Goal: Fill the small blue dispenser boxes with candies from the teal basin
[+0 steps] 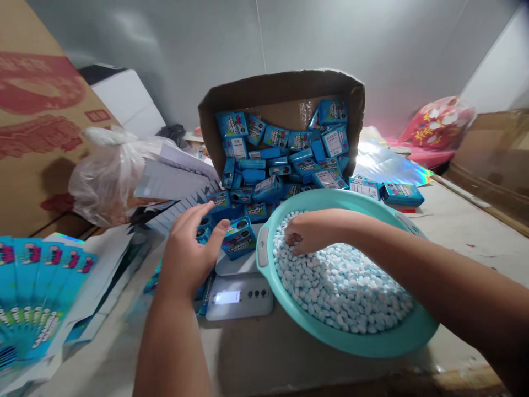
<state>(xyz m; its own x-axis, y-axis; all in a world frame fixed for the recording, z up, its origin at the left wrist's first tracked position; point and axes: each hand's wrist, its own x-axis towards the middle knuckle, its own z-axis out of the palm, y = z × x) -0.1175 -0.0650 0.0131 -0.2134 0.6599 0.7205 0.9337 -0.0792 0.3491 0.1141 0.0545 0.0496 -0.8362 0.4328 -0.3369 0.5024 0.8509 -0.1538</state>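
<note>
A turquoise basin (372, 344) holds a heap of small white and pale blue candies (351, 298). My right hand (305, 232) reaches into its left side, fingers curled down among the candies, the fingertips partly hidden. My left hand (190, 249) is open, thumb and fingers apart, just left of a small blue candy box (239, 238). Whether the thumb touches that box I cannot tell. The box rests on the platform of a digital scale (239, 298), whose display is lit.
Behind the basin, a cardboard carton (281, 88) on its side spills blue boxes (268, 187). Fanned flat blue cartons (37, 298) lie at left, near a clear plastic bag (107, 176) and a large printed carton (37, 110). A red bag (438, 124) sits at back right.
</note>
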